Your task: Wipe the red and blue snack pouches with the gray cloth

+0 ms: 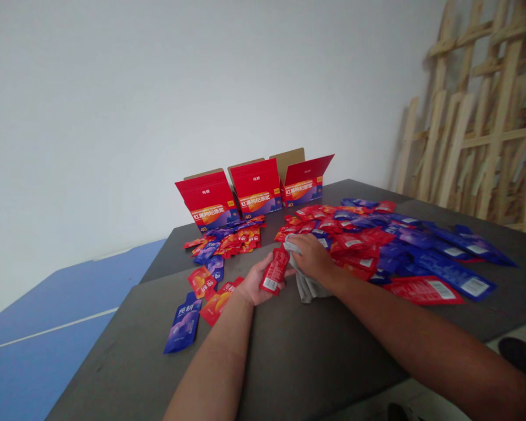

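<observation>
My left hand (256,283) is closed around a red pouch (274,272), its barcode end toward me. In my right hand (310,255) is a grey cloth (307,289), pressed near the top of that pouch and hanging down to the tabletop. Just right of the cloth spreads a large pile of red and blue pouches (363,245). To the left of my left hand lie loose pouches, among them a blue one (183,324) and a red-orange one (202,282). The palm side of my right hand is hidden.
Three red boxes with raised flaps, a left one (213,213), a middle one (258,197) and a right one (304,188), stand at the back of the dark table (127,351). A smaller pouch heap (232,240) lies before them. Wooden frames (482,117) lean at the right.
</observation>
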Tool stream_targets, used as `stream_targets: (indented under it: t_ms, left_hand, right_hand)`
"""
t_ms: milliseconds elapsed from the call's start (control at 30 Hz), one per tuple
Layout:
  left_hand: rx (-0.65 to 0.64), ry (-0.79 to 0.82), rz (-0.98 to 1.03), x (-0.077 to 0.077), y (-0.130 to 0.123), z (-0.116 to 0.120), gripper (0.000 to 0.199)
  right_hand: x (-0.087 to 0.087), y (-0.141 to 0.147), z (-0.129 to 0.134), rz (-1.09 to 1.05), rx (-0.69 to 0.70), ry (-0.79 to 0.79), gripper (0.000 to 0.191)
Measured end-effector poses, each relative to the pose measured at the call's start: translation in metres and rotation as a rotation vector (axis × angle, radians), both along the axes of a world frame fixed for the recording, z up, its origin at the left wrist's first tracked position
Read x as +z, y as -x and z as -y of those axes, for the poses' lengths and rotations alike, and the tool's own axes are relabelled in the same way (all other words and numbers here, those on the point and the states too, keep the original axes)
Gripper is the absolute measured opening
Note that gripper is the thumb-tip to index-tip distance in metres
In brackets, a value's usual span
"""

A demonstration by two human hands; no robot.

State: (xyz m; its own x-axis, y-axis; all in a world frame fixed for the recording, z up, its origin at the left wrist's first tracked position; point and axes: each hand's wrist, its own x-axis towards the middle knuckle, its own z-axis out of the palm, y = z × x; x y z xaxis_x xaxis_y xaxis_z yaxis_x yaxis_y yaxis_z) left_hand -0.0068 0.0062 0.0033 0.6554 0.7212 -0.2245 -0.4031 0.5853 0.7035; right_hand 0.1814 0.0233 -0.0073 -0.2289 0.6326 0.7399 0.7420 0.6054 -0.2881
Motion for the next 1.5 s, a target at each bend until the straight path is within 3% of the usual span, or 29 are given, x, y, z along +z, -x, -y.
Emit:
stream_targets:
  t_ms: [100, 167, 300, 433, 600, 733, 967, 1133, 1267, 1367, 1500]
  left_hand:
    - [0.004, 0.004, 0.040, 0.001, 0.002, -0.002, 0.039]
    - [0.028, 0.006, 0.086, 0.001, 0.003, -0.004, 0.039]
    - [0.121, 0.020, 0.161, 0.000, 0.004, -0.008, 0.043]
    - [0.082, 0.113, 0.115, -0.001, 0.005, -0.008, 0.049]
    - [0.110, 0.145, 0.097, -0.004, -0.001, -0.005, 0.036]
    - [0.148, 0.062, -0.034, -0.007, -0.009, -0.002, 0.023]
    - [0.036, -0.047, -0.060, -0.009, -0.007, -0.001, 0.028]
    - [-0.044, 0.007, -0.011, -0.004, -0.003, -0.002, 0.030]
    - [-0.012, 0.039, 0.071, 0.000, 0.001, -0.004, 0.033]
    - [0.095, 0.047, 0.173, 0.000, 0.004, -0.008, 0.034]
    - [0.225, 0.036, 0.180, -0.001, 0.002, -0.012, 0.031]
  right_hand:
    - [0.002, -0.003, 0.000, -0.030, -0.039, -0.009, 0.036]
    - [0.005, -0.001, 0.004, -0.010, 0.013, -0.059, 0.036]
    - [0.008, 0.014, 0.022, 0.197, 0.307, -0.171, 0.033]
    - [0.006, 0.033, 0.038, 0.408, 0.542, -0.199, 0.027]
    - [0.005, 0.039, 0.036, 0.286, 0.412, -0.195, 0.030]
    - [0.005, 0.032, 0.026, 0.108, 0.265, -0.185, 0.033]
    - [0.002, 0.019, 0.010, -0.098, 0.083, -0.087, 0.030]
    - [0.000, 0.009, 0.000, -0.199, -0.005, -0.007, 0.028]
    - [0.001, -0.002, -0.007, -0.260, -0.088, 0.014, 0.025]
    - [0.004, -0.001, -0.002, -0.248, -0.022, -0.068, 0.026]
    - [0.007, 0.019, 0.022, 0.028, 0.291, -0.197, 0.032]
